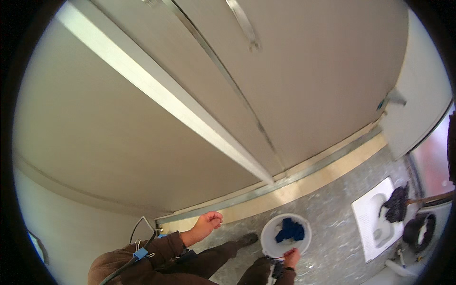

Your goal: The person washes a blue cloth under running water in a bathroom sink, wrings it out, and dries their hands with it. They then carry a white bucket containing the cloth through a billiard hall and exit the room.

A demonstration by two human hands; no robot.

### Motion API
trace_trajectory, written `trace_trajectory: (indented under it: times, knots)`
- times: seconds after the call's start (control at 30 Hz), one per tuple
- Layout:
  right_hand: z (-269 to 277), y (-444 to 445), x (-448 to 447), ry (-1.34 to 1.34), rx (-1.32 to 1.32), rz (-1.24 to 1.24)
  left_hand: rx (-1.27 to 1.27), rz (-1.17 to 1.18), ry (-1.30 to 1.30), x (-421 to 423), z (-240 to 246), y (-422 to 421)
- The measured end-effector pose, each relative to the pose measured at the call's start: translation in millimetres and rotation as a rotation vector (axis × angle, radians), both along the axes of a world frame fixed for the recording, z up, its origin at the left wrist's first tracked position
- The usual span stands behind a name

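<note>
A round white plastic bucket (264, 239) stands on the floor between my feet and the wall. Dark blue cloth (290, 231) lies inside it. At the bucket's near rim is my right hand (291, 258), its fingers curled; a thin reddish strip shows beside them, and whether they grip it or the rim is too small to tell. My left hand (207, 225) is in the air left of the bucket, fingers loosely curled, with no object visible in it.
On the right, a white squat toilet pan (364, 213) is set in the grey floor (327, 228). A black mop head (396, 205) lies over its edge, near a black round object (419, 233) and a white pipe (400, 269). Beige panels with a metal handle (244, 23) rise ahead.
</note>
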State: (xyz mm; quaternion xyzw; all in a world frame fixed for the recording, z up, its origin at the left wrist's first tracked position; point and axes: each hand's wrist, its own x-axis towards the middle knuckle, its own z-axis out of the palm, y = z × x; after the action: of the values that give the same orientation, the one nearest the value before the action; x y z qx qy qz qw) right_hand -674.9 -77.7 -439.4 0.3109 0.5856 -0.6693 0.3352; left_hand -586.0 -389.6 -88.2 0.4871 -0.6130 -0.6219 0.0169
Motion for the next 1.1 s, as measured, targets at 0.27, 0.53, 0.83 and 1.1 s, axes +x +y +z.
trace_trajectory:
  times: [0.27, 0.53, 0.83, 1.1]
  knots:
    - [181.5, 31.6, -50.0, -0.087, -0.075, -0.053, -0.673, -0.151, 0.567, -171.9, 194.4, 9.9]
    - [232.2, 162.6, -32.0, 0.344, 0.274, 0.188, -0.978, -0.16, 0.636, -275.7, 286.1, -15.4]
    - [260.7, 241.4, -15.7, 0.508, 0.881, 0.497, -0.617, 0.116, 0.65, -364.9, 274.6, -32.8]
    - [316.5, 219.4, -69.7, 0.728, 1.244, 0.799, -0.724, -0.054, 0.821, -334.9, 267.2, 22.8]
